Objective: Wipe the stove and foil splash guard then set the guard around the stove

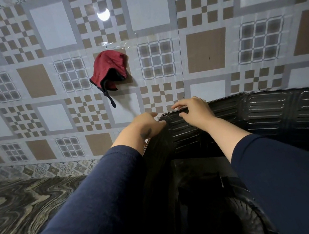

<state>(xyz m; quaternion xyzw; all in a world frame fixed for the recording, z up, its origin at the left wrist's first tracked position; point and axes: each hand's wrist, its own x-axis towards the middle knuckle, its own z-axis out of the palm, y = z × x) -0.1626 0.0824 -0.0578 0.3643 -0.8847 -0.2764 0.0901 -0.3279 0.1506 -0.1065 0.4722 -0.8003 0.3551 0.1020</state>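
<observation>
The dark ribbed foil splash guard [270, 114] stands upright along the tiled wall and bends forward at its left corner. My right hand [193, 110] grips the guard's top edge at that corner, fingers curled over it. My left hand [145, 126] holds the outside of the guard's left panel, just left of the corner. Inside the guard the black stove [199, 172] shows below my arms, with a round burner ring [244, 216] near the bottom edge, partly hidden by my right sleeve.
A red cloth [110, 69] with dark trim hangs on the patterned tile wall [43, 84] above my hands. The marbled grey countertop [18, 209] spreads out on the left of the stove.
</observation>
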